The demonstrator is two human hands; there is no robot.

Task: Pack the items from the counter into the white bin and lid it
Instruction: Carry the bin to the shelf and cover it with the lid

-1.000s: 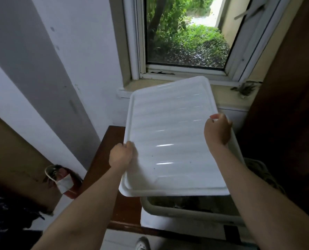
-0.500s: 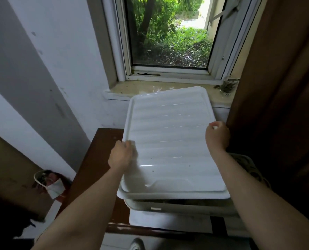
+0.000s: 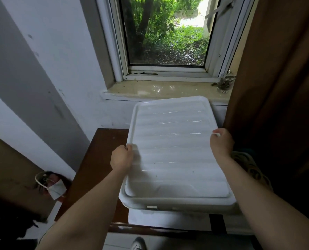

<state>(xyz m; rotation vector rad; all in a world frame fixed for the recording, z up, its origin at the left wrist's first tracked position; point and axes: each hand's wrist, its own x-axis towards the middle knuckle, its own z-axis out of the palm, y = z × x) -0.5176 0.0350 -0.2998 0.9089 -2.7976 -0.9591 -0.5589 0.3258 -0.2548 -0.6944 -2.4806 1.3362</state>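
Note:
A white ribbed lid lies over the white bin, whose front wall and rim show just below the lid's near edge. My left hand grips the lid's left edge, and my right hand grips its right edge. The lid's near edge rests on the bin's rim; its far end looks slightly raised. The bin's contents are hidden under the lid.
The bin stands on a dark brown wooden table under a window sill. A small glass jar sits on the sill's right end. A brown curtain hangs at the right. A face mask hangs at the left.
Both hands have lowered the lid from a tilted position above the bin down onto its rim. The bin's open interior, visible earlier, is now covered.

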